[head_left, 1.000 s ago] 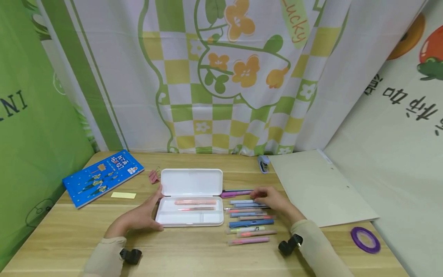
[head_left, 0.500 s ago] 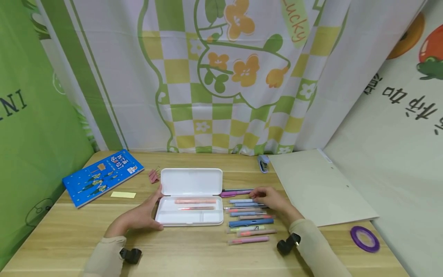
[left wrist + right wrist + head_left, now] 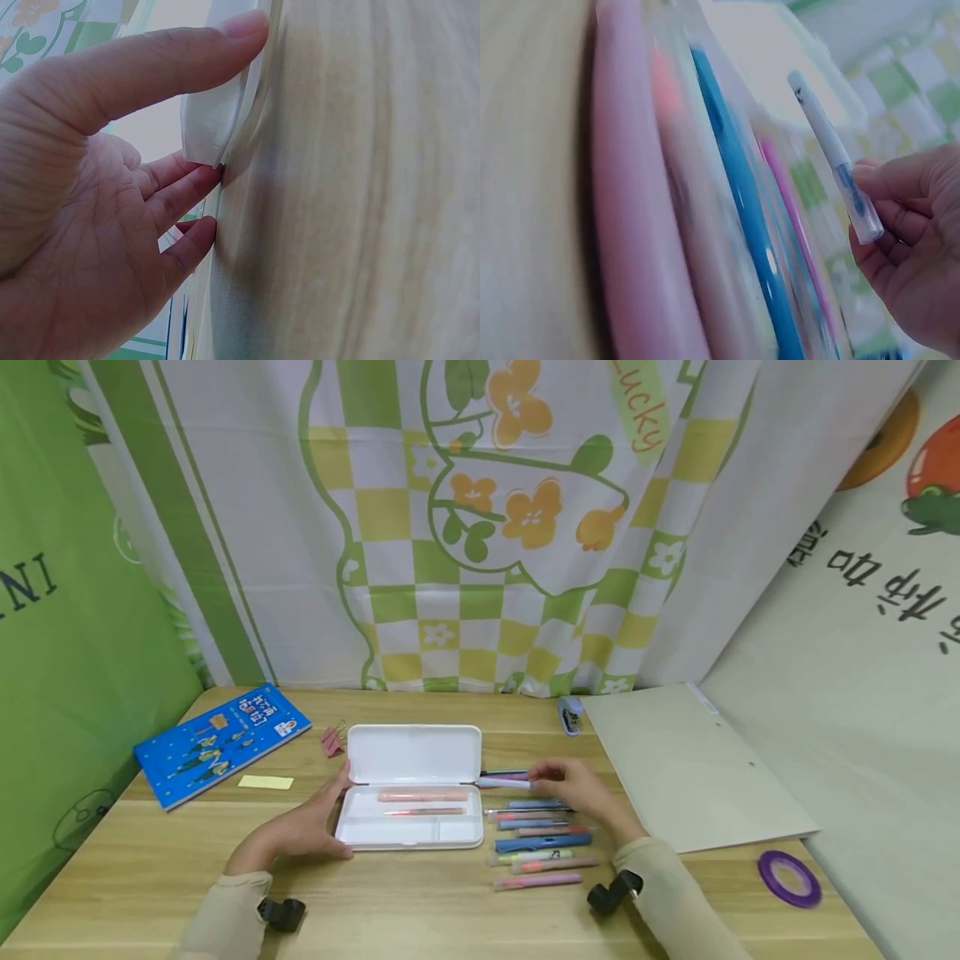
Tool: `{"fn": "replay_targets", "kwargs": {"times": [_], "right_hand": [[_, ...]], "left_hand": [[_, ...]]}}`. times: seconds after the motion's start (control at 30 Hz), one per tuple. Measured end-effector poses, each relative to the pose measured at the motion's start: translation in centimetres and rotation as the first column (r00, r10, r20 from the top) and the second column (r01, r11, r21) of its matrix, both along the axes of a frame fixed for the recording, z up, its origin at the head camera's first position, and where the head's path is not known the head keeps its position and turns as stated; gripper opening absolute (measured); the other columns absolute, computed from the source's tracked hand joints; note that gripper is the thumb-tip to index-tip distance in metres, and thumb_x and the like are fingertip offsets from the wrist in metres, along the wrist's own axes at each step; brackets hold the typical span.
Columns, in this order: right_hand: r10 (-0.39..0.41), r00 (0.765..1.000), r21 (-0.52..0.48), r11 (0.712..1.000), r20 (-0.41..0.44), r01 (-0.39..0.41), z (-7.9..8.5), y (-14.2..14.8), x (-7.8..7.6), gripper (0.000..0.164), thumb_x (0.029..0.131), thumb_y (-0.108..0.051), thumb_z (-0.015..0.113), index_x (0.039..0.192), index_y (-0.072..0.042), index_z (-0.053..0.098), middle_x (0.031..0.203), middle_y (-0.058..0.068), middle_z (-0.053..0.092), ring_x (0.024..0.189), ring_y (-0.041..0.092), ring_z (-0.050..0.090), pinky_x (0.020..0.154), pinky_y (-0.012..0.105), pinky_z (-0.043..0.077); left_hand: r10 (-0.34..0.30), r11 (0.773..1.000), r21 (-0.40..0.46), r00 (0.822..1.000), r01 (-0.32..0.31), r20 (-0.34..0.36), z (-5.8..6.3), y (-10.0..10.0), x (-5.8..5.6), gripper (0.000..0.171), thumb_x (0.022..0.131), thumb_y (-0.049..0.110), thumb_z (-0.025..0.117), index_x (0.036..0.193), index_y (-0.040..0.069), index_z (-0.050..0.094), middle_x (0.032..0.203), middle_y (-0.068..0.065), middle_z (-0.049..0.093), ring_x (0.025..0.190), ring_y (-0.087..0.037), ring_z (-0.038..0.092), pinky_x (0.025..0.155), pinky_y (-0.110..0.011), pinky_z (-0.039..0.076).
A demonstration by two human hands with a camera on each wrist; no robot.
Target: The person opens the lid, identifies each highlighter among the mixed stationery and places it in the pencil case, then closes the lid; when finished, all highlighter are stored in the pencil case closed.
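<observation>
A white pencil case (image 3: pixel 410 842) lies with its lid up on the table, a peach pen (image 3: pixel 422 797) and a thinner pen (image 3: pixel 425 812) inside. My left hand (image 3: pixel 303 831) holds its left end; in the left wrist view the thumb lies along one edge of the case (image 3: pixel 211 127) and the fingers bend at its corner. My right hand (image 3: pixel 573 789) pinches a white marker (image 3: pixel 825 131) by its clear end, which has blue inside, and holds it just right of the case. Below that hand, several pens lie in a column, among them a blue pen (image 3: pixel 543 842) and a pink pen (image 3: pixel 537 882).
Behind the case's left side are a pink binder clip (image 3: pixel 332 742), a yellow sticky note (image 3: pixel 266 782) and a blue book (image 3: pixel 222 746). To the right lie a small stapler (image 3: pixel 570 716), a large pale folder (image 3: pixel 697 768) and a purple tape roll (image 3: pixel 790 878).
My right hand has lifted the white marker from the top of the pen column and moved it left and slightly back toward the case. My left hand stays at the case.
</observation>
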State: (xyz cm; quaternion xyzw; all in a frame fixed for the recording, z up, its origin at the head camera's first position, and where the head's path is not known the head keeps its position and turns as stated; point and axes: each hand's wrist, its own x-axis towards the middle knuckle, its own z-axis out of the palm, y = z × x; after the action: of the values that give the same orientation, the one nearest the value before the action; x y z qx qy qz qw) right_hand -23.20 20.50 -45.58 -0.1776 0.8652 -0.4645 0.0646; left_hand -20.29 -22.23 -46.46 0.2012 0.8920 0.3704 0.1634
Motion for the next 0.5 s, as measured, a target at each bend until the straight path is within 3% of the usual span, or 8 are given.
{"fn": "replay_targets", "kwargs": {"times": [0.13,0.33,0.5], "right_hand": [[0.034,0.999,-0.032,0.999,-0.039,-0.035,0.4,-3.0,0.6,0.017,0.089,-0.007,0.063,0.102,0.003,0.067,0.099,0.015,0.068,0.090,0.022,0.062,0.078,0.028,0.051],[0.091,0.994,-0.056,0.994,-0.053,-0.094,0.1,-7.4,1.1,0.012,0.088,-0.004,0.064,0.098,0.001,0.068,0.094,0.010,0.068,0.085,0.016,0.062,0.074,0.023,0.051],[0.111,0.988,-0.015,0.993,-0.104,-0.113,-0.2,-10.3,0.8,0.008,0.087,-0.002,0.064,0.093,0.000,0.069,0.089,0.006,0.067,0.082,0.013,0.059,0.073,0.022,0.049]], "left_hand": [[-0.005,1.000,0.002,1.000,0.005,-0.009,0.0,0.0,0.0,0.130,0.067,0.025,0.085,0.149,0.004,-0.014,0.152,-0.031,0.004,0.138,-0.050,0.006,0.109,-0.062,0.010],[-0.019,1.000,-0.002,1.000,0.019,-0.024,-0.1,0.0,0.1,0.130,0.068,0.025,0.085,0.148,0.004,-0.015,0.152,-0.032,0.003,0.137,-0.051,0.006,0.108,-0.062,0.010],[-0.008,1.000,0.000,1.000,0.008,-0.009,-0.1,0.1,0.2,0.130,0.068,0.024,0.085,0.149,0.004,-0.015,0.153,-0.030,-0.001,0.138,-0.050,0.004,0.109,-0.062,0.009]]}}
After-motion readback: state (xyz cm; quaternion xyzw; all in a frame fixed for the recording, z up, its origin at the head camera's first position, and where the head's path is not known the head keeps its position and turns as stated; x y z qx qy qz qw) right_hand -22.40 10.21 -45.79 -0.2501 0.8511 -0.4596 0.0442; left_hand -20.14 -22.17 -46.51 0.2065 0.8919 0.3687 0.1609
